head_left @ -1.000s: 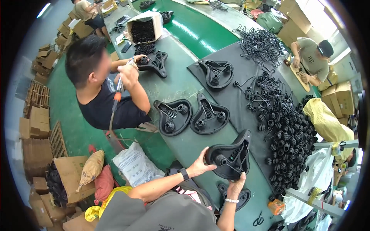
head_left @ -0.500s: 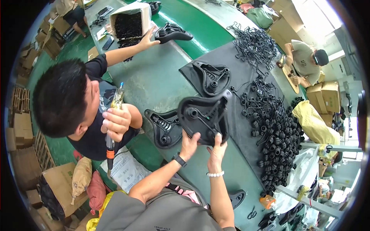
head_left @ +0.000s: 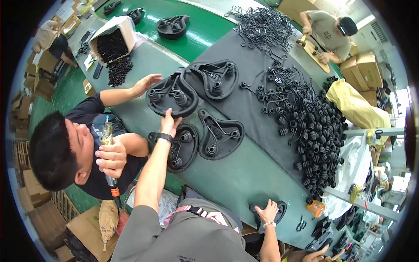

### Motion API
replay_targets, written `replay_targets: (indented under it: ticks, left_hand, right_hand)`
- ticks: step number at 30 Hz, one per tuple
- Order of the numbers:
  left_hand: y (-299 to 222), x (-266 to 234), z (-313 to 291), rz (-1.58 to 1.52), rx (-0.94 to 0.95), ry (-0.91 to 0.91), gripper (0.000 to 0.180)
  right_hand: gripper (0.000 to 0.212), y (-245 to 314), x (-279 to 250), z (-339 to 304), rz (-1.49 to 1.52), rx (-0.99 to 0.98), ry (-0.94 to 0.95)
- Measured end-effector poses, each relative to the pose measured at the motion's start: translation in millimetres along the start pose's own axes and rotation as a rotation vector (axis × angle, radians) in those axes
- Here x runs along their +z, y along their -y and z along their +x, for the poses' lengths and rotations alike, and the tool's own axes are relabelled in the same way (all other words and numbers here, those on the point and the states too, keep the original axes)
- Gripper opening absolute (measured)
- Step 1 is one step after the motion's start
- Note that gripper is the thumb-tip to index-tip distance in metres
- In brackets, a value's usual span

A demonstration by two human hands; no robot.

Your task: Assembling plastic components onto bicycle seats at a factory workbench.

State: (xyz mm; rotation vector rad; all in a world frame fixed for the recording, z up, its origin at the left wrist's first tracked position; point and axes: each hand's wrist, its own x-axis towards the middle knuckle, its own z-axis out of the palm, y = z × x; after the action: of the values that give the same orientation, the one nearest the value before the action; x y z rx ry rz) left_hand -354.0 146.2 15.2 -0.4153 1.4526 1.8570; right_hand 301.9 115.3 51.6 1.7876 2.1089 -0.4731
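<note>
My left hand (head_left: 170, 123) grips the near edge of an upturned black bicycle saddle (head_left: 165, 105), its springs and metal rods showing. It is held over the table, beside the open hand (head_left: 147, 84) of a person on the left; I cannot tell whether that hand touches it. More upturned saddles lie close by: one at the back (head_left: 233, 87), one at the middle (head_left: 238, 131), and one partly under my left wrist (head_left: 187, 159). At the table's near right edge, my right hand (head_left: 268, 212) is closed on another black saddle (head_left: 281, 209), partly covered by the fingers.
The person at left holds an electric screwdriver (head_left: 108, 139) upright. A box of small black parts (head_left: 111, 46) spills onto the table. Bent metal rods (head_left: 262, 26) and black springs (head_left: 316, 148) form piles at right. Scissors (head_left: 301, 224) and an orange container (head_left: 315, 208) lie near right.
Both my hands were on one saddle; now they are apart, the left farther left, the right at the near right saddle. The other person's hand has let go of a saddle on the green surface.
</note>
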Motion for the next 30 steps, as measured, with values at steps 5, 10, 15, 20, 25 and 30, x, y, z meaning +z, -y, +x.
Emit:
replay_targets:
  ticks: [5,10,15,20,25,30]
  left_hand:
    - [3,-17,46,-0.072,-0.067,-0.043,0.041]
    - [7,-16,64,-0.137,-0.095,-0.091,0.034]
    - [-28,-66,83,0.034,0.009,-0.189,0.028]
    - [15,-23,-32,0.507,0.690,-0.046,0.027]
    - [87,22,-212,0.947,0.775,0.517,0.006]
    - [174,-19,-241,1.373,0.677,0.963,0.055]
  right_hand:
    - [0.104,-5,-7,-7,-0.201,-0.101,0.149]
    - [0.083,-12,13,-5,-0.446,-0.354,0.270]
    - [0.064,39,-1,34,-0.232,-0.462,0.162]
    - [0.063,163,-36,74,-0.113,-0.553,0.062]
    - [0.065,195,-52,124,0.128,-0.583,0.216]
    - [0.028,245,-140,300,1.127,-0.276,-0.246]
